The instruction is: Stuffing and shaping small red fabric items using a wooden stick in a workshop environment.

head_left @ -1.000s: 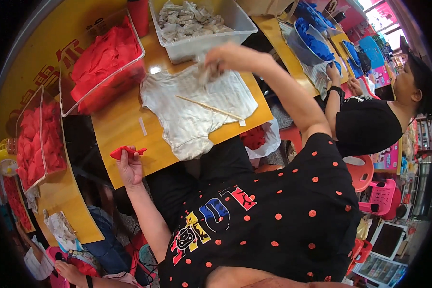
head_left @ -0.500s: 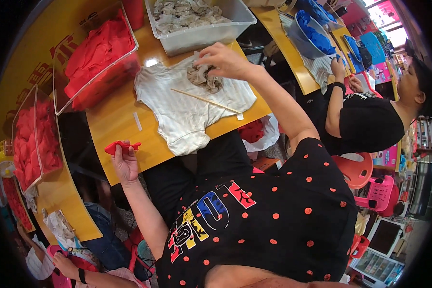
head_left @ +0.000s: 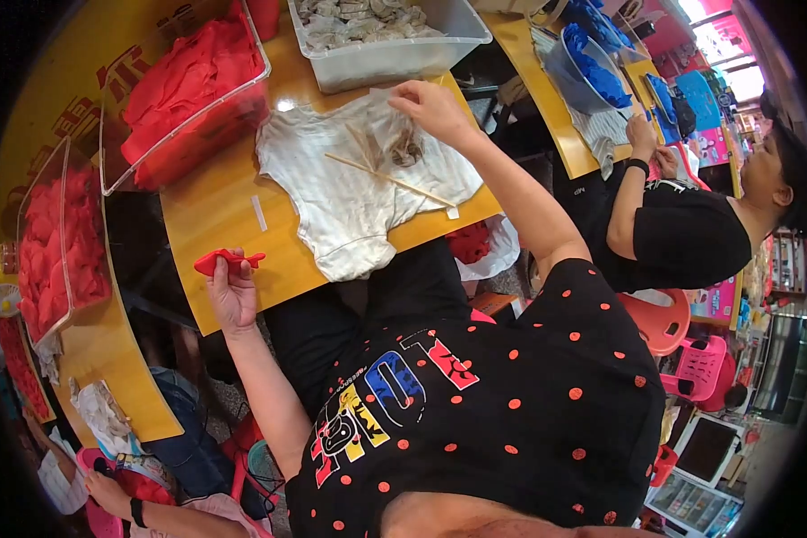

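I log: cloth (head_left: 341, 211) on table (head_left: 211, 224); stick (head_left: 390, 180) on cloth; mesh (head_left: 408, 149) over cloth; tub (head_left: 394, 65) behind cloth; bin (head_left: 188, 132) left of tub.

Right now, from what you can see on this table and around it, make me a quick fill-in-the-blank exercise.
1. The left hand holds a fish-shaped piece coloured ____.
2. A thin wooden stick lies on a large cloth coloured ____.
3. Reaching over that cloth is the person's ____ hand.
4. In the round bowl near the co-worker, the pieces are coloured ____.

Missing words: red; white; right; blue.
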A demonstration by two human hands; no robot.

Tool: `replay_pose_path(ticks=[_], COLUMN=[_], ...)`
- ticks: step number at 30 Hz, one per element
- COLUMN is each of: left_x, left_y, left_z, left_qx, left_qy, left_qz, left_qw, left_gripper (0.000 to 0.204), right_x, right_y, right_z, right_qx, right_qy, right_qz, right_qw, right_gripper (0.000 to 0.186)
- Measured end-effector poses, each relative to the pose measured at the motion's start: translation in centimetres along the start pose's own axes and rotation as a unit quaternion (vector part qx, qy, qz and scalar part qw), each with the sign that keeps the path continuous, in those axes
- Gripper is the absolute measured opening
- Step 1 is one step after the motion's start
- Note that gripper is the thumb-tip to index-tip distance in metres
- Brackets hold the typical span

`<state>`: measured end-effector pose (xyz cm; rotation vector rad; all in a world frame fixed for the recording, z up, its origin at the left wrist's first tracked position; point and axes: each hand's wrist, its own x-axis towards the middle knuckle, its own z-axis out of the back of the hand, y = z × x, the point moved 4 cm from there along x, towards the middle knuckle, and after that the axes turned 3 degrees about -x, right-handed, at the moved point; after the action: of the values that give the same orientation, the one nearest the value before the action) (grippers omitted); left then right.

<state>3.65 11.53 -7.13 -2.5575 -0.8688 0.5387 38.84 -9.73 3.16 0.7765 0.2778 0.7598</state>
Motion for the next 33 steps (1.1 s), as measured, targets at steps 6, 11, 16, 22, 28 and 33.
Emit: replay_pose_path(ticks=[6, 11, 16, 22, 28, 33], left_x=[-0.1, -0.1, -0.1, -0.1, -0.2, -0.1], left_y=[0.0, 0.0, 0.0, -0.1, 0.0, 0.0], left_z=[-0.3, -0.5, -0.5, -0.7, -0.5, -0.5], left_qx=[0.004, 0.002, 0.006, 0.009, 0.0, -0.002], left_qy=[-0.001, -0.009, -0.004, -0.008, 0.0, 0.0], left_qz=[0.0, -0.006, -0.002, 0.001, 0.001, 0.004], left_qw=[1.0, 1.0, 1.0, 1.0, 1.0, 1.0], left_gripper=[0.014, 0.014, 0.014, 0.014, 0.013, 0.013], right_x=[-0.3, -1.0, -0.1, 1.1, 0.9, 1.0], right_y=[2.4, 4.1, 5.6, 4.9, 3.3, 3.2], right_z=[-1.2, -5.1, -4.8, -3.6, -6.7, -7.0], right_qx=[-0.174, -0.273, -0.377, -0.132, 0.455, 0.243], right_qy=[-0.001, 0.164, 0.256, 0.23, 0.22, 0.213], right_qz=[0.236, 0.412, 0.343, 0.379, -0.185, -0.113], right_qw=[0.956, 0.854, 0.821, 0.886, 0.843, 0.94], right_gripper=[0.024, 0.03, 0.022, 0.016, 0.014, 0.025])
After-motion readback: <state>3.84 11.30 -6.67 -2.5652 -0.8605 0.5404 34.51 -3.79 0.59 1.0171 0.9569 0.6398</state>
